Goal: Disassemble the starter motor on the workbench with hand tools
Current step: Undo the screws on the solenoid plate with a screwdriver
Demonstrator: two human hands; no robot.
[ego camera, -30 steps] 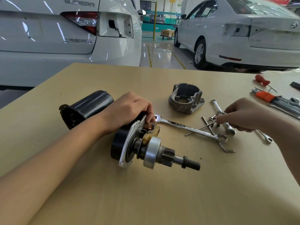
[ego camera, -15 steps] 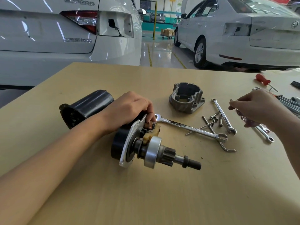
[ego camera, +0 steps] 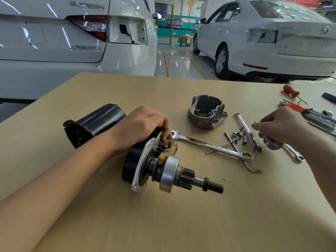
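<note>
The starter motor [ego camera: 160, 171] lies on its side on the wooden workbench [ego camera: 181, 215], its pinion shaft pointing right toward me. My left hand [ego camera: 143, 126] grips its black body from above, fingers curled at the silver plate. A black cylindrical motor housing [ego camera: 94, 124] lies behind my left wrist. The grey cast nose housing [ego camera: 207, 113] stands apart at centre. My right hand [ego camera: 280, 126] holds a tool with a purple handle [ego camera: 271, 142] above the loose tools. A long combination wrench [ego camera: 212, 145] lies with its open end beside my left fingers.
Loose bolts, hex keys and a smaller wrench [ego camera: 248, 132] lie right of centre. A hex key set with an orange holder [ego camera: 298, 108] and a red screwdriver [ego camera: 291, 90] sit at the far right. Two white cars stand beyond the bench's far edge.
My right hand lifted from the pile of bolts and wrenches, moving right and up, and now holds a purple-handled tool. My left hand and the starter motor have stayed put.
</note>
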